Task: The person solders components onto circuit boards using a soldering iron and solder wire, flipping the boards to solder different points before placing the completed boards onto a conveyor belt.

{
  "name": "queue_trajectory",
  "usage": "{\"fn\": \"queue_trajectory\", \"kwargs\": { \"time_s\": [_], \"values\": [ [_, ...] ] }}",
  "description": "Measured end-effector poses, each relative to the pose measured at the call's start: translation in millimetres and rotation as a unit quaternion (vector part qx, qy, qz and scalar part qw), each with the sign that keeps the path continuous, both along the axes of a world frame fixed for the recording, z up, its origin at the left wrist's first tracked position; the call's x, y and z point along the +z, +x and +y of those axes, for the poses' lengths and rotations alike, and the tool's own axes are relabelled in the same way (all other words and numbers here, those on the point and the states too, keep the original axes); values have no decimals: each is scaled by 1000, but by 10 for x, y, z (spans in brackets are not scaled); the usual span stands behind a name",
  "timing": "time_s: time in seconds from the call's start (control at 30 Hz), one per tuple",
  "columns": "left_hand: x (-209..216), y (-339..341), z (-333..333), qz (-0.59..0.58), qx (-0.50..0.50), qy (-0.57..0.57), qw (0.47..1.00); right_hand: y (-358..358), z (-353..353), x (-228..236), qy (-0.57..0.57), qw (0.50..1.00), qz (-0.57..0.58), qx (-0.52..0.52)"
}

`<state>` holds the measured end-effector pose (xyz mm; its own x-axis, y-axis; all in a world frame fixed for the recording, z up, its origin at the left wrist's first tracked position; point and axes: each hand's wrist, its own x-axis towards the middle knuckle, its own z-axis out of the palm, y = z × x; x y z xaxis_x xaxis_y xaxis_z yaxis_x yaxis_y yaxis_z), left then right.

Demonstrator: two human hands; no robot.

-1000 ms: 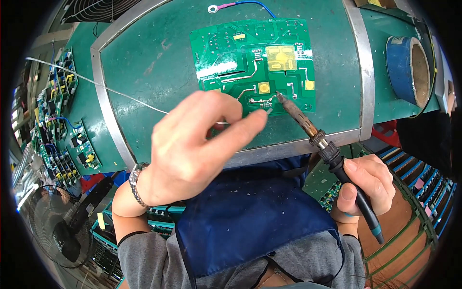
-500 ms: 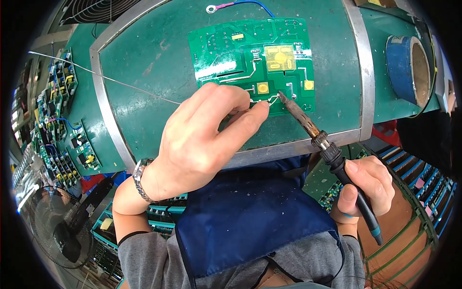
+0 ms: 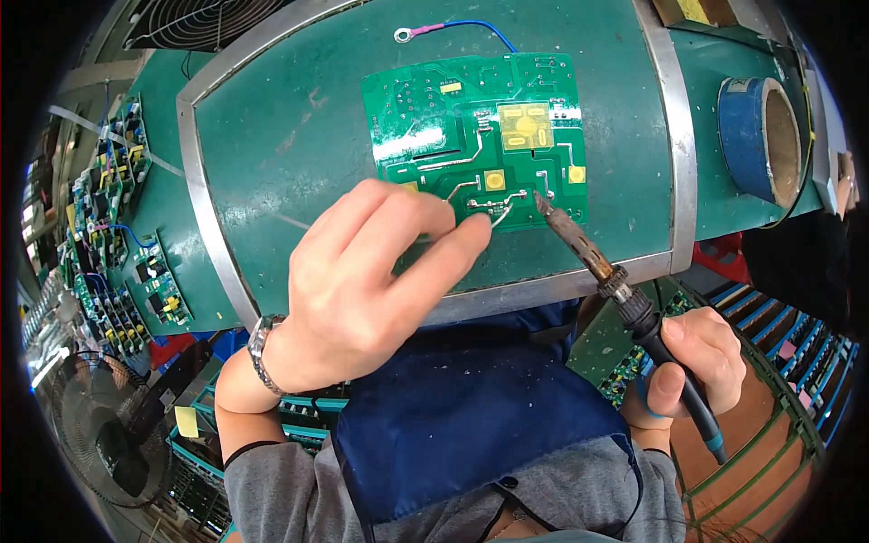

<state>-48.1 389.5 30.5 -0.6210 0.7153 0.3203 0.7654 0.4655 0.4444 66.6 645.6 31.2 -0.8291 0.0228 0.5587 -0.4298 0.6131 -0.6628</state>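
Note:
A green circuit board (image 3: 425, 104) lies solder side up on the bench, with silvery tracks and yellow-covered patches. My left hand (image 3: 362, 276) is over its near left part, thumb and forefinger pinched on a thin solder wire (image 3: 504, 215). The wire's short end sticks out past the fingertips above the board; its long part trails off to the left, smeared by motion. In my right hand (image 3: 701, 362) is a soldering iron (image 3: 647, 326), gripped by its black handle. The iron's dark tip is at the board's near right part, close to a silvery track; contact cannot be made out.
A metal-edged green bench (image 3: 262, 154) bears the board. A blue wire (image 3: 484, 29) with a ring terminal runs from the board's far edge. At the right stands a blue tape roll (image 3: 751, 136). Several populated boards (image 3: 158, 281) sit at the left, near a fan (image 3: 113, 434).
My left hand has drawn back left and nearer with the solder wire. The iron's tip has shifted slightly right and nearer. The board appears a little lower in view.

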Motion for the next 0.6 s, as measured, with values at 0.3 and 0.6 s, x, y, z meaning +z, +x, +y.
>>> {"fn": "queue_trajectory", "kwargs": {
  "time_s": [0.3, 0.6],
  "values": [
    [-42, 297, -17, -253, -76, 50, 963, -111, -38, 13, -22, 999, -27, 41],
    [35, 192, -74, -153, 46, 43, 986, -205, -63, 10, -12, 996, -27, 82]
  ]
}}
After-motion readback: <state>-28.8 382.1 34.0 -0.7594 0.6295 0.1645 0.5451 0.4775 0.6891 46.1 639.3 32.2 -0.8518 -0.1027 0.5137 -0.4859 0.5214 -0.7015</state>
